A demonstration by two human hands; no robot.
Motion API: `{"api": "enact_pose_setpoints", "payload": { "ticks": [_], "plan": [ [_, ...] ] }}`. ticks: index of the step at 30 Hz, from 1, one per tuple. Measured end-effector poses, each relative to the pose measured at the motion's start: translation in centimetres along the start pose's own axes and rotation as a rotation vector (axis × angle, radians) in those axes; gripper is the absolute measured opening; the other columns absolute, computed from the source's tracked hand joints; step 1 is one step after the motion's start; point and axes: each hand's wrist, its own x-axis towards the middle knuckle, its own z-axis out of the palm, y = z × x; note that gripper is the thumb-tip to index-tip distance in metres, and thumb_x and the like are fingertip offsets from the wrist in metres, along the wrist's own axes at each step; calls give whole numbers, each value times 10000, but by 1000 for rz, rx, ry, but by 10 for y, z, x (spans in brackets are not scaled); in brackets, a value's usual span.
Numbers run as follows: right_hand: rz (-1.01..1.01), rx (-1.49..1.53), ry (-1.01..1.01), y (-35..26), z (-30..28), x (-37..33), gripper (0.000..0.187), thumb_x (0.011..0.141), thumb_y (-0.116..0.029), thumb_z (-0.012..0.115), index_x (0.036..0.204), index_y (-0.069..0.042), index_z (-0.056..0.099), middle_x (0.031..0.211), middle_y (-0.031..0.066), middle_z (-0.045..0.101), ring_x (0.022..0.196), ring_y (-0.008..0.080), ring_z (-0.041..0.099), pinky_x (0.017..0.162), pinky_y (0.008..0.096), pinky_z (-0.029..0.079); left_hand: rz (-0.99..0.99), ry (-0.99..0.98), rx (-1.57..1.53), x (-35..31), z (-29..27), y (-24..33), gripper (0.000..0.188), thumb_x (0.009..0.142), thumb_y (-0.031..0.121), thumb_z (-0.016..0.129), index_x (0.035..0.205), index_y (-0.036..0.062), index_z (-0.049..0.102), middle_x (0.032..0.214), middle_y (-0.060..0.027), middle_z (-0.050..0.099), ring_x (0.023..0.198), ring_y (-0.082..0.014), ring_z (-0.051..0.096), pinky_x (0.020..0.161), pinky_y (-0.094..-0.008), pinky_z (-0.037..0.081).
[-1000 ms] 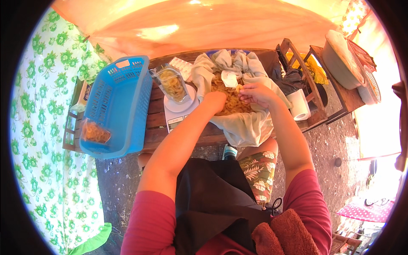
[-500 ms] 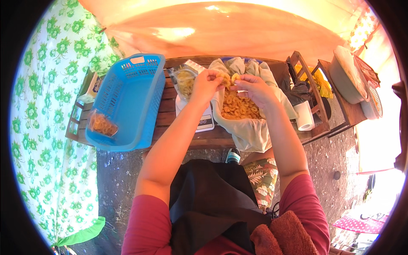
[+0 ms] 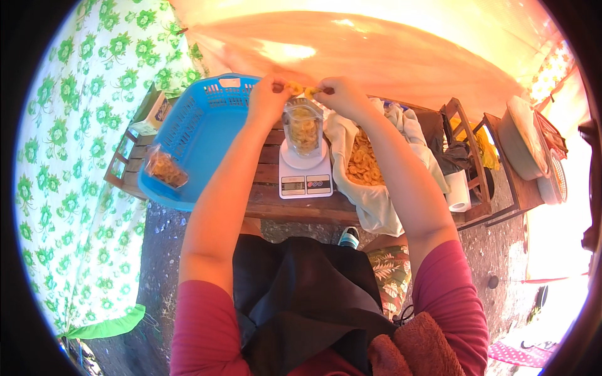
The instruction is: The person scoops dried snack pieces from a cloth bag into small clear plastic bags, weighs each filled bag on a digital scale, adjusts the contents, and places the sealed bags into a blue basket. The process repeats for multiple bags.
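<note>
Left hand (image 3: 268,97): fingertips pinched together on some yellow chips (image 3: 295,89), palm hidden
Right hand (image 3: 342,95): same deal, pinching another chip (image 3: 311,92)
Clear pouch (image 3: 304,131): on the white scale (image 3: 305,164), mouth just below both sets of fingertips; can't tell if they touch it
Long axis: in line with the person, looks upright-ish tbh
Nearer hand: basically a tie, one each side
Loose chips (image 3: 364,161): right of the pouch, in pale cloth (image 3: 379,213)
</note>
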Motion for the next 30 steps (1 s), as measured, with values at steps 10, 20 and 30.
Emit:
{"api": "enact_pose_setpoints", "payload": {
  "ticks": [10, 20, 30],
  "plan": [
    [-55, -195, -98, -6, 14, 22, 269, 814, -241, 660, 1017, -67, 698, 946, 123, 698, 847, 258, 671, 760, 375, 530, 60, -92, 237, -1, -6, -16, 196, 796, 129, 720, 900, -17, 640, 818, -127, 689, 758, -213, 659, 688, -326, 511],
    [-69, -38, -18, -9, 13, 18, 245, 846, -202, 664, 1038, -52, 686, 917, 123, 686, 776, 225, 656, 724, 343, 527, -11, -125, 141, 4, -13, -8, 221, 813, 183, 711, 907, -15, 684, 853, -156, 693, 782, -244, 663, 695, -345, 506],
    [16, -51, 199, 32, -5, -24, 229, 820, -188, 673, 994, -41, 698, 872, 104, 690, 784, 212, 655, 718, 342, 513, 355, -69, 571, -7, -7, -9, 190, 842, 190, 673, 890, 8, 700, 964, -181, 638, 896, -337, 606, 781, -405, 481]
  ]
}}
